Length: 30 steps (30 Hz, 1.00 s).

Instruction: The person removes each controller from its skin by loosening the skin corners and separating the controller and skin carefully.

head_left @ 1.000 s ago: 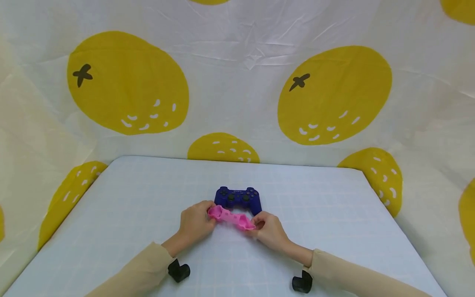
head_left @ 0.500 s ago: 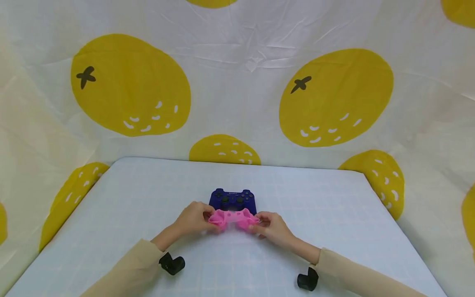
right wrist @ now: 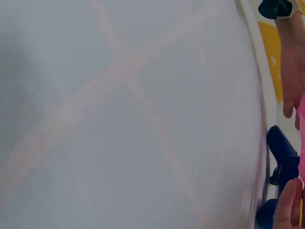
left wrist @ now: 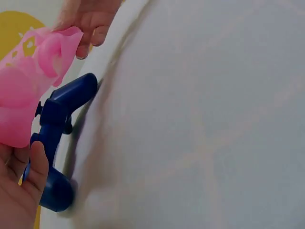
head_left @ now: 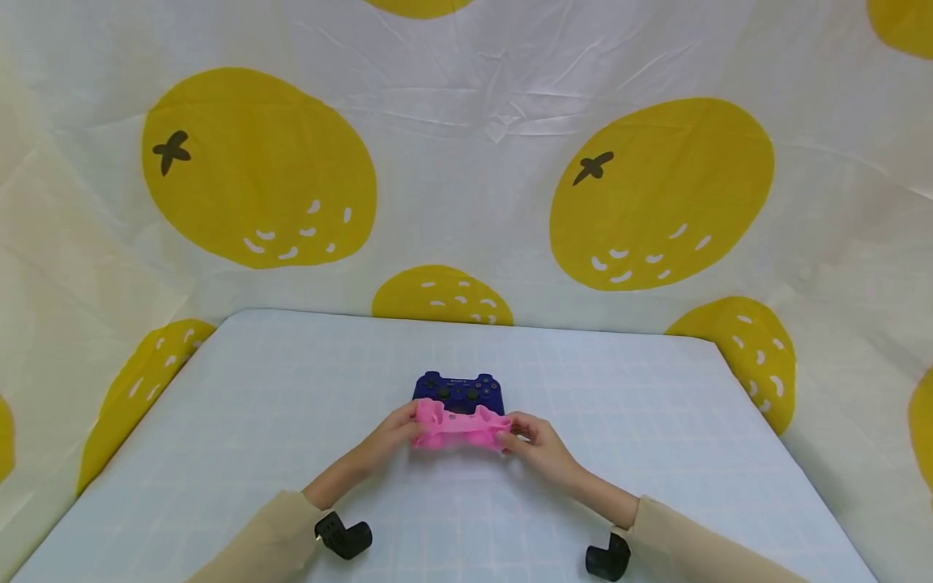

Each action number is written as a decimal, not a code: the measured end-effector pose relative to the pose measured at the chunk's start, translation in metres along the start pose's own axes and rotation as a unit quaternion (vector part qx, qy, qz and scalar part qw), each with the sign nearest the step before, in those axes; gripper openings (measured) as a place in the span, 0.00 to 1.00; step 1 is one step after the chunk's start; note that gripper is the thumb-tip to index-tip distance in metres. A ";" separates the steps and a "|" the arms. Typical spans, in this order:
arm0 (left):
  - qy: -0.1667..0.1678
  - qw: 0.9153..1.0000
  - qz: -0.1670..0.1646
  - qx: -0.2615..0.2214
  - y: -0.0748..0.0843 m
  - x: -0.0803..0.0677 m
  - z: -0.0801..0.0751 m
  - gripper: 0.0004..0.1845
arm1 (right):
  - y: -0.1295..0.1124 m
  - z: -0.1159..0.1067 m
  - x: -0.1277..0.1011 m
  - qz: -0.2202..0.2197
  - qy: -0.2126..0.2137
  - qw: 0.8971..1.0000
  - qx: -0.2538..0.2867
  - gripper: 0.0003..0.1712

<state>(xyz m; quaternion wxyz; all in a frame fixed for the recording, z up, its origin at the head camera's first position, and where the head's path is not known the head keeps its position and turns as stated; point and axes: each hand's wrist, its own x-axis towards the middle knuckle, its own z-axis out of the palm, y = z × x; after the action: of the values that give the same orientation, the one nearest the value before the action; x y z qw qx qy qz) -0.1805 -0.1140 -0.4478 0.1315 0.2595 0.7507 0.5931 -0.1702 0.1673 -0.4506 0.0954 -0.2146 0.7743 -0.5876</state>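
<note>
A soft pink controller cover (head_left: 462, 426) is stretched between my two hands, in front of a dark blue game controller (head_left: 459, 392) on the table. My left hand (head_left: 386, 444) pinches its left end, and my right hand (head_left: 541, 445) pinches the right end between thumb and fingers. From the head view the cover overlaps the controller's near side and hides its grips. The left wrist view shows the cover (left wrist: 28, 78) raised above the controller (left wrist: 59, 126), hollow and thin-walled. At the right wrist view's edge only a sliver of pink cover (right wrist: 302, 138) shows.
The table (head_left: 291, 364) has a pale cloth with a faint grid. Behind it hangs a white curtain (head_left: 466, 178) printed with large yellow fruit. A black wrist camera (head_left: 342, 536) sits at the left sleeve, another black camera (head_left: 608, 557) at the right.
The pink cover went from slanting to nearly level, and its open side has turned over between the hands. The blue controller sits slightly further left in view than one second ago.
</note>
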 end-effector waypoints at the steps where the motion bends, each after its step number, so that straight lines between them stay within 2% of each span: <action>1: 0.009 1.000 -0.005 0.009 0.002 0.000 0.003 0.20 | -0.001 0.001 0.000 0.005 -0.003 1.000 0.015 0.17; 6: 0.071 0.995 -0.015 0.073 0.007 0.000 0.018 0.26 | -0.010 0.005 -0.003 0.060 0.020 0.995 0.079 0.19; 9: 0.114 0.990 -0.010 0.084 0.008 0.001 0.026 0.24 | -0.013 0.007 -0.002 0.080 0.050 0.992 0.081 0.18; 14: 0.151 0.984 -0.011 0.097 0.015 0.003 0.037 0.20 | -0.013 0.014 0.002 0.108 0.122 0.986 0.049 0.15; 19: 0.160 0.974 0.001 0.159 0.019 0.003 0.044 0.17 | -0.009 0.020 0.005 0.139 0.200 0.970 0.002 0.18; 22: 0.185 0.960 0.012 0.209 0.019 0.001 0.049 0.16 | -0.010 0.023 0.006 0.144 0.228 0.963 -0.012 0.18; 25: 0.217 0.941 0.023 0.260 0.019 0.002 0.053 0.15 | -0.012 0.024 0.007 0.136 0.249 0.959 -0.010 0.17; 28: 0.237 0.920 0.041 0.311 0.019 0.005 0.056 0.10 | -0.013 0.026 0.008 0.114 0.264 0.958 -0.011 0.14; 30: 0.248 0.908 0.046 0.334 0.021 0.008 0.056 0.07 | -0.013 0.026 0.009 0.090 0.267 0.959 -0.032 0.12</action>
<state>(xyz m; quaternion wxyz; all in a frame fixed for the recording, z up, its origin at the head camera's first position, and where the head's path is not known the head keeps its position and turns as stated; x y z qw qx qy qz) -0.1539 -0.0604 -0.4416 -0.1811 0.1668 0.9007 0.3580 -0.1646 0.1381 -0.4450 -0.0698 0.0177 0.8058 -0.5878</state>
